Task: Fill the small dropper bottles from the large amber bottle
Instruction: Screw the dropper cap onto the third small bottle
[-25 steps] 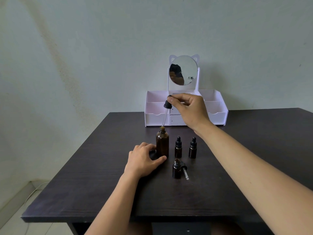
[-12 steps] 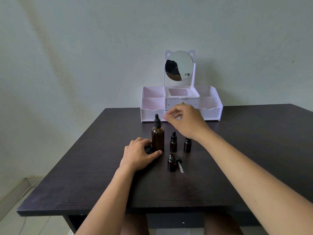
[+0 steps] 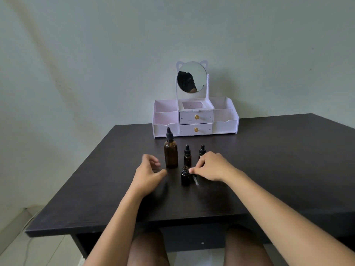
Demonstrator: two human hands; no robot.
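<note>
The large amber bottle (image 3: 171, 153) stands upright on the dark table (image 3: 269, 160) with its black dropper cap on. To its right stand two capped small dropper bottles (image 3: 187, 156) (image 3: 201, 149); my right hand hides part of the farther one. In front of them is an open small bottle (image 3: 185, 176). Its loose dropper (image 3: 195, 180) lies just right of it, only the glass tip showing. My right hand (image 3: 213, 167) pinches thumb and forefinger at that dropper's cap. My left hand (image 3: 149, 172) hovers left of the large bottle, fingers apart, not touching it.
A white organiser (image 3: 196, 121) with two small drawers and a round cat-ear mirror (image 3: 191, 76) stands at the back of the table against the wall. The table's front edge (image 3: 134, 225) runs just above my knees.
My right hand put the long dropper back into the large amber bottle, then came down to the loose small dropper. My left hand let go of the large bottle's base.
</note>
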